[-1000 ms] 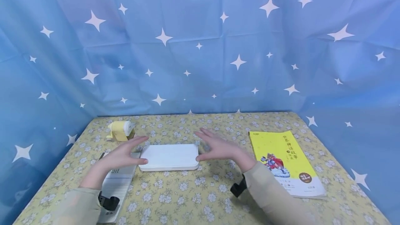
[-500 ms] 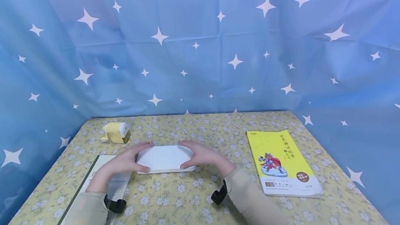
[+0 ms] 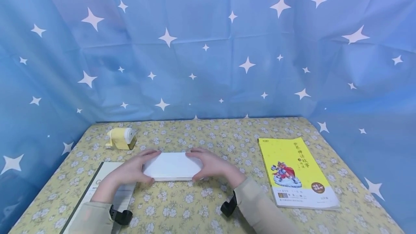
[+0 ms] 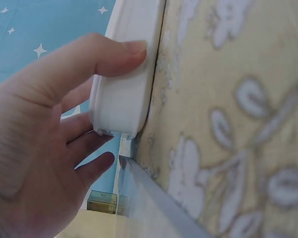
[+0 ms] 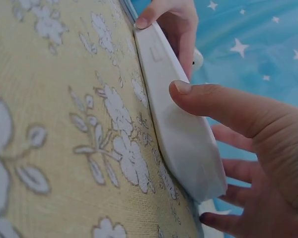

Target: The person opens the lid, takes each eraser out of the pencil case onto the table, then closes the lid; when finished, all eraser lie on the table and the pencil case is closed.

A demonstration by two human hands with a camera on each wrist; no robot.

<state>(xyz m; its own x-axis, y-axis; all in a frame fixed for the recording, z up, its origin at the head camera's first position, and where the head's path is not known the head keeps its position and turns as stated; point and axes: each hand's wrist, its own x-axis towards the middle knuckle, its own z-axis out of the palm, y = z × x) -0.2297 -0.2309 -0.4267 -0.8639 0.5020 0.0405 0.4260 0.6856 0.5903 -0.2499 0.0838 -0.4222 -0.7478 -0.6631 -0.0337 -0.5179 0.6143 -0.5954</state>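
Note:
A flat white pencil case [image 3: 173, 165] with rounded corners lies on the flowered tablecloth, its long side toward me. My left hand [image 3: 131, 169] grips its left end, the thumb on the near side and the fingers behind. At the other end my right hand [image 3: 212, 163] holds it the same way. In the left wrist view the left thumb presses on the case's side wall [image 4: 121, 99]. The right wrist view has both thumbs on the case [image 5: 184, 134], whose lower edge lies against or very near the cloth. Some fingertips are hidden behind it.
A notebook [image 3: 104, 170] lies under my left forearm. Behind it stands a yellow and white pencil sharpener [image 3: 121, 138]. A yellow book [image 3: 297, 172] rests on the right of the flowered cloth [image 3: 182, 208]. A blue starry curtain [image 3: 208, 82] hangs behind the table.
Both hands, held apart at the case's ends a second ago, have closed in and taken hold of it. Its near side now shows a little more.

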